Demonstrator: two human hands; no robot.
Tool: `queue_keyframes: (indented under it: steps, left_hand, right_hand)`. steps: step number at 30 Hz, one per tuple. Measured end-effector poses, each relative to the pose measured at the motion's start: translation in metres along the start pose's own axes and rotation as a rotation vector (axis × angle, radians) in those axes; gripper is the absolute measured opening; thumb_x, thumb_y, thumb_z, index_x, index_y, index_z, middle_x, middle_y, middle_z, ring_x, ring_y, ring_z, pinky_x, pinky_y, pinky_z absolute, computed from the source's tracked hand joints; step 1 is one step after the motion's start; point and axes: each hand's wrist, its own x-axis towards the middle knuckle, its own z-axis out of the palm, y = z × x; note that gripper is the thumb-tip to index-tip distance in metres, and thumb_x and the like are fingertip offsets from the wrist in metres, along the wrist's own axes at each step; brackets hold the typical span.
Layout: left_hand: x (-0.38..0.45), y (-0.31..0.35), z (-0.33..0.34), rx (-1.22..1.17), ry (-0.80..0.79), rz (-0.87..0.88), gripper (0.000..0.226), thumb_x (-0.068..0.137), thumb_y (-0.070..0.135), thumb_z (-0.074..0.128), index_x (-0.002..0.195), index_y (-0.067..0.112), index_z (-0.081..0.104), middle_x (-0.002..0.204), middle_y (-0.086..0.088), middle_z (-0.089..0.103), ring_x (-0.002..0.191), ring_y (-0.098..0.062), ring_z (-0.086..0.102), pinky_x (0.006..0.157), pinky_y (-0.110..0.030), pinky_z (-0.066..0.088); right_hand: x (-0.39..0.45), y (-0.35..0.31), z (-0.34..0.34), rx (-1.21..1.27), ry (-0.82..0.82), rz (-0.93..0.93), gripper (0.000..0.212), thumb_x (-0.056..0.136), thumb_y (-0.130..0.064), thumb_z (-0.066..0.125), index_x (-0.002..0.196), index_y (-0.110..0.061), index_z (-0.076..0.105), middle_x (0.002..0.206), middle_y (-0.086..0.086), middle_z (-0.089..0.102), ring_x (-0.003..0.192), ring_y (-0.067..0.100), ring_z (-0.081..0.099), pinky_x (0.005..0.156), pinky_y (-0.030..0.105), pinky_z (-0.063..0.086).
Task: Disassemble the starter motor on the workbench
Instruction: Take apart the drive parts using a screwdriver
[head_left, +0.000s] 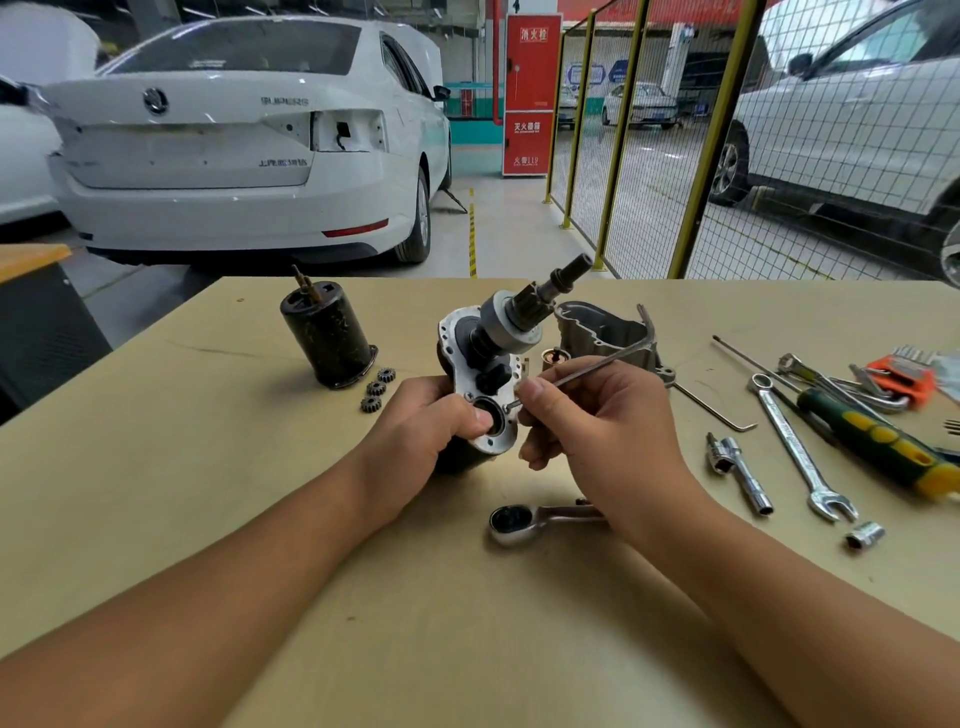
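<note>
Silvery flat plate (470, 358), ribbed steel pinion (563, 280)

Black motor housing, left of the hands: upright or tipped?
Upright, leaning slightly. The black motor housing stands on its flanged end on the workbench, three small gears beside its base.

ratchet (545, 519) handle under right wrist, screwdriver (878, 447) cut by edge

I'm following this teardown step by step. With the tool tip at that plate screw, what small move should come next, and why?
Probably twist the T-handle key to loosen the screw. The right hand pinches the key's shaft with its tip seated at the screw on the metal plate, while the left hand grips the starter assembly off the workbench, steadying it.
</note>
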Motion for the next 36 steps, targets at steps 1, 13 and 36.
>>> queue_keyframes:
  steps: [1,13,36]
  left_hand:
    - [0.0,0.001,0.001,0.009,-0.004,-0.001,0.03,0.067,0.039,0.061,0.083,0.018,0.075,0.078,0.001,0.07,0.073,-0.009,0.063,0.065,-0.015,0.048]
    - [-0.002,0.002,0.003,0.005,0.033,-0.015,0.022,0.065,0.04,0.062,0.078,0.03,0.076,0.073,0.006,0.07,0.069,-0.005,0.065,0.06,-0.014,0.05]
    - [0.004,-0.003,0.01,0.349,0.082,-0.033,0.041,0.061,0.058,0.064,0.064,0.018,0.057,0.064,0.009,0.046,0.061,-0.005,0.043,0.053,-0.014,0.033]
  right_hand:
    - [0.001,-0.001,-0.003,-0.051,-0.017,-0.025,0.009,0.093,-0.009,0.071,0.085,-0.004,0.07,0.068,0.012,0.07,0.052,0.028,0.067,0.052,0.037,0.056]
    - [0.005,-0.004,-0.008,-0.148,-0.072,-0.063,0.013,0.091,-0.011,0.073,0.079,-0.009,0.069,0.065,0.009,0.07,0.05,0.024,0.069,0.05,0.027,0.053]
    - [0.045,-0.015,-0.11,-0.954,-0.125,0.497,0.036,0.081,-0.032,0.083,0.07,-0.002,0.067,0.048,0.007,0.065,0.035,0.023,0.055,0.041,0.029,0.051]
